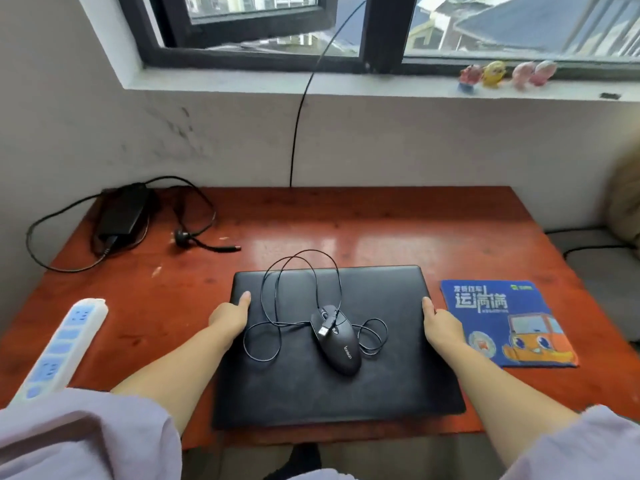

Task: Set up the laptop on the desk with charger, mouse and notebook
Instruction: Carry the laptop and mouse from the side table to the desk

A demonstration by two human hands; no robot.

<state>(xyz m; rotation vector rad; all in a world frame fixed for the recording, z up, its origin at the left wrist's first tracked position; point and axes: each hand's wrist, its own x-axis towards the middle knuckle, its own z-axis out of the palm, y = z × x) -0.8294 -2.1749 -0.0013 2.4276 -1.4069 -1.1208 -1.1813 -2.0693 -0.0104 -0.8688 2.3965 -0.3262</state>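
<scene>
At the laptop's two side edges, the left hand and right hand clasp the closed machine, lying mid-desk. The mouse rides on the lid, cord looped. Positioning looks underway; next, likely, clear the mouse onto the blue pad, then fetch the charger far left.

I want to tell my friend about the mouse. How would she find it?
Look at the red-brown desk, then the closed black laptop in its middle. The mouse sits on the lid, between the two hands. It is small, black and rounded, with a thin looping cord.
</scene>
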